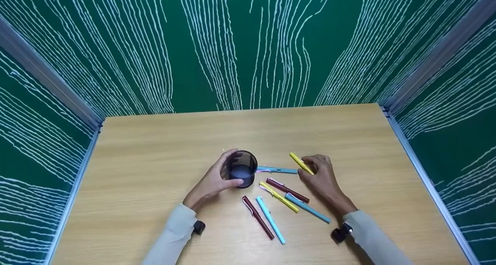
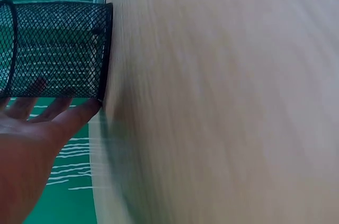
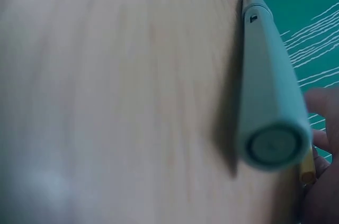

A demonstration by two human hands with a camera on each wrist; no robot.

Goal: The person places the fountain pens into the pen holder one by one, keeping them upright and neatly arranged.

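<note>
My left hand holds a black mesh pen cup round its side, thumb at the front and fingers behind. In the left wrist view the mesh cup has its base at the tabletop, and the left hand lies along its wall. Between thumb and fingers my right hand pinches a yellow pen, tilted above the table. Just left of that hand lies a blue pen, its far end by the cup. A teal pen looms large in the right wrist view.
On the wooden table between the hands lie a dark red pen, another yellow pen and a blue pen. Nearer the front are a second dark red pen and a light blue pen. Green panels surround the table.
</note>
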